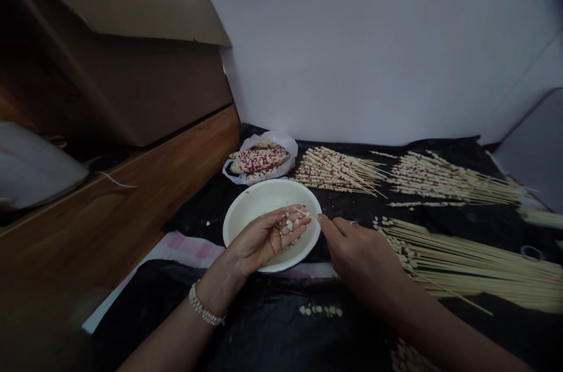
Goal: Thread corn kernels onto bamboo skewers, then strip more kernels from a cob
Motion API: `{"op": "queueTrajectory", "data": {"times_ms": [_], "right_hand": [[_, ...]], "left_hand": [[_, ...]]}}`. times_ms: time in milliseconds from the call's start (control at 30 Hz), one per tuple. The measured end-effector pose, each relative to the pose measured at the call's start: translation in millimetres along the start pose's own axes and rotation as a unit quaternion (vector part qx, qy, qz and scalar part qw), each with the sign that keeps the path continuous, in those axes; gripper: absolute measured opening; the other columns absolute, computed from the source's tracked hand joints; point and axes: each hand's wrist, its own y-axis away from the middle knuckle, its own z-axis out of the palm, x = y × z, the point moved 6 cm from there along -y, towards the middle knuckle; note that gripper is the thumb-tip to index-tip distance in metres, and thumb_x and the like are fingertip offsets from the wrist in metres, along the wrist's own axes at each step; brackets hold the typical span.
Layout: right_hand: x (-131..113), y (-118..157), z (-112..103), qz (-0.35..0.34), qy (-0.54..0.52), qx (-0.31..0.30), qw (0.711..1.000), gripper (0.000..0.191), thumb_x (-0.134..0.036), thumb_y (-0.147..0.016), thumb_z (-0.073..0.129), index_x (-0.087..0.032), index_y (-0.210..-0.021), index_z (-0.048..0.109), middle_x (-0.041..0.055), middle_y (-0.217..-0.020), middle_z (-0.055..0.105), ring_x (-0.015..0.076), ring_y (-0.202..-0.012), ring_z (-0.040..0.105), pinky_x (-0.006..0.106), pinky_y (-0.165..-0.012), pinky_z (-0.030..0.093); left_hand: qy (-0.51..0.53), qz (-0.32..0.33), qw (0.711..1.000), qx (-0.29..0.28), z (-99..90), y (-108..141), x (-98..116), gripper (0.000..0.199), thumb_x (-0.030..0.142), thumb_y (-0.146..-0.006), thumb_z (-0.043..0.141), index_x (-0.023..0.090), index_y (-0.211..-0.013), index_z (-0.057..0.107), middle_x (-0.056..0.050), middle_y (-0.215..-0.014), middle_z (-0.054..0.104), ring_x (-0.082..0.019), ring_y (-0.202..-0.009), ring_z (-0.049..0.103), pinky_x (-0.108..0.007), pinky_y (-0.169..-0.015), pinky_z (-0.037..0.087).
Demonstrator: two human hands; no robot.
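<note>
My left hand [268, 237] is palm up over the white bowl [250, 202], fingers stretched out, with several pale corn kernels [294, 223] lying on them. At the bowl's right rim, my right hand [360, 249] is closed in a pinch on a thin stick [313, 218], whose tip reaches over the left fingers. Most of that stick is hidden by the hand. Several loose kernels [320, 310] lie in a row on the black sheet in front of the bowl.
Behind the bowl, speckled corn cobs [261, 161] sit in a plastic bag. Bundles of kernel-covered sticks [329, 169] and bare sticks [492, 263] lie at the right on the black sheet [281, 325]. A cardboard box [167, 78] stands at the left.
</note>
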Motion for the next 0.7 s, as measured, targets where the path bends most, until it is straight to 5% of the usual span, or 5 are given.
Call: {"op": "queueTrajectory", "data": {"times_ms": [700], "right_hand": [[-2, 1, 1, 0.0, 0.019, 0.004, 1.0, 0.039, 0.0, -0.072, 0.047, -0.012, -0.104, 0.065, 0.0022, -0.066, 0.059, 0.0148, -0.054, 0.055, 0.028, -0.048, 0.027]], "left_hand": [[-0.046, 0.046, 0.995, 0.075, -8.8, 1, 4, 0.022, 0.006, -0.079, 0.064, 0.009, -0.1, 0.068, -0.008, -0.091, 0.072, -0.011, -0.083, 0.068, -0.016, -0.079, 0.054]]}}
